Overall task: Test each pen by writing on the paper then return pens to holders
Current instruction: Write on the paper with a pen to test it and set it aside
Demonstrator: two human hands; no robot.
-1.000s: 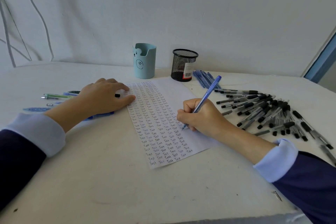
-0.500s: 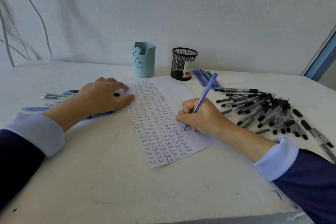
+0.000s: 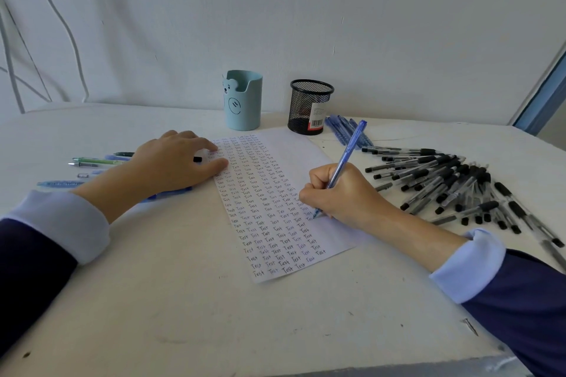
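The white sheet of paper (image 3: 294,147) at centre is matt and smooth. Above it, the pale blue bear-faced cup (image 3: 246,101) looks like matt plastic, the black mesh cup (image 3: 306,105) like wire metal. The translucent blue plastic pen (image 3: 347,153) has a faint gloss. At right, the heap of clear plastic pens (image 3: 444,180) shows dull black grips. The white table (image 3: 183,315) is matt — scuffed and speckled — and the pale blue cuffs (image 3: 70,223) are cloth.

The white table (image 3: 171,309) carries the paper (image 3: 294,156), blue cup (image 3: 243,101), mesh holder (image 3: 309,107) and heaped black pens (image 3: 444,182)
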